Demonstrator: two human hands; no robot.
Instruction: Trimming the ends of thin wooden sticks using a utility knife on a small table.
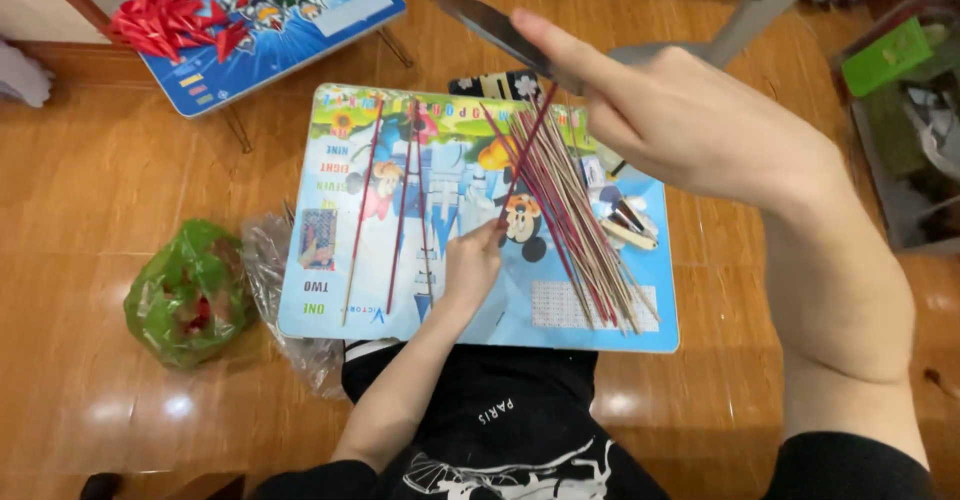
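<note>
My right hand (700,120) is raised above the small folding table (560,320) and grips a dark-bladed knife (490,30), the forefinger lying along its back. Lower down, my left hand (470,265) pinches the bottom end of a thin red stick (525,155) that slants up toward the blade. A pile of thin red and tan sticks (575,220) lies fanned out on the right half of the colourful cartoon tabletop. Three separate red sticks (400,200) lie side by side on the left half.
A green plastic bag (185,295) and a crumpled clear bag (270,260) sit on the wooden floor to the left. A second blue table (300,35) with red ribbon bows (170,15) stands at the back left. Small scraps (625,220) lie beside the stick pile.
</note>
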